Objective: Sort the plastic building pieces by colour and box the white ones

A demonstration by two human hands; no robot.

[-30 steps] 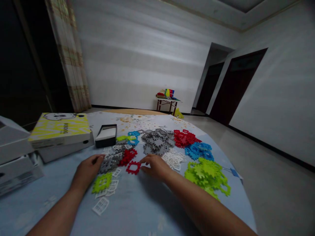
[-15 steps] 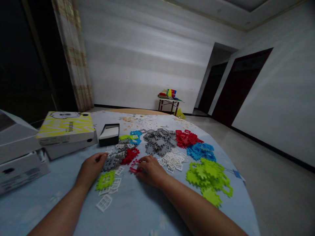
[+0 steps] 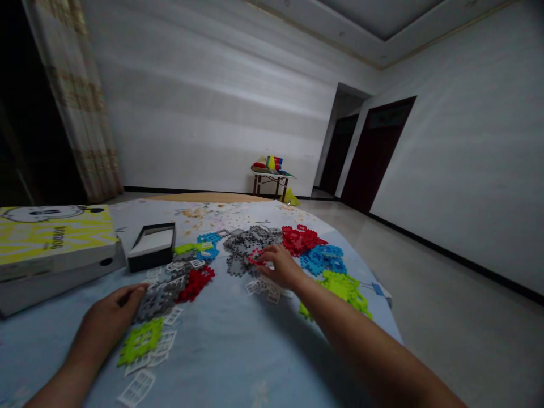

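My right hand (image 3: 281, 266) pinches a red notched plastic piece (image 3: 255, 256) over the front of a heap of grey gear-edged pieces (image 3: 244, 242). Just below that hand lie white lattice window pieces (image 3: 268, 290), partly covered by it. At the left, my left hand (image 3: 104, 320) rests with thumb and fingers together at the edge of a mixed group of grey pieces (image 3: 155, 300); whatever sits between its fingertips is hidden. Beside it are a small red stack (image 3: 196, 282), a lime green square piece (image 3: 141, 341) and loose white window pieces (image 3: 136, 387).
Red (image 3: 301, 240), blue (image 3: 325, 259) and lime green heaps (image 3: 344, 287) line the table's right side. A black open box (image 3: 152, 258) and a yellow-and-white box (image 3: 59, 243) stand at the left. A small side table (image 3: 272, 174) is by the far wall.
My right hand has carried the red piece away from the left group, forward and right to the grey heap. My left hand stays by the left group. The view has turned right.
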